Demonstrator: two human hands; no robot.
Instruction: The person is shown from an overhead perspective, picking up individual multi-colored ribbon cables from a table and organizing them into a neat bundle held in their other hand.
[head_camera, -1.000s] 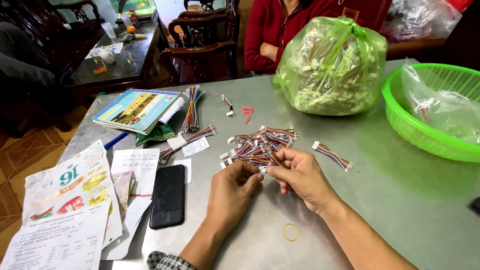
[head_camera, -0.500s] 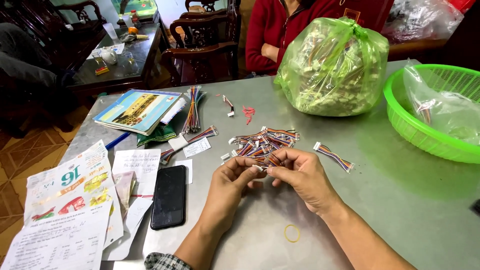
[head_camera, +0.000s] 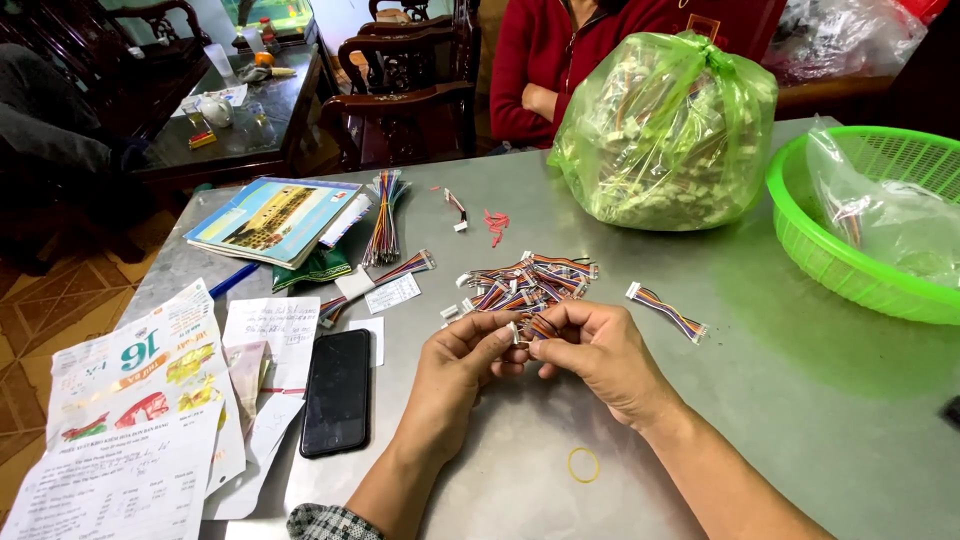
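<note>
1. A heap of short multicoloured ribbon cables (head_camera: 530, 280) with white plastic plugs lies on the dull grey metal table (head_camera: 780, 400).
2. A knotted, translucent green bag (head_camera: 665, 130) bulges behind the heap; a green mesh basket (head_camera: 800, 240) sits at the right.
3. The left hand (head_camera: 455, 375) and right hand (head_camera: 590, 350) meet at the heap's near edge, fingertips narrowly pinching one small cable (head_camera: 528, 328) between them.

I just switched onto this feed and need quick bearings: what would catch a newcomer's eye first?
The bulging green plastic bag of wire pieces at the table's far side stands out, with a bright green basket at the right edge. At centre, the left hand and right hand pinch a small wire harness before a pile of multicoloured harnesses.
</note>
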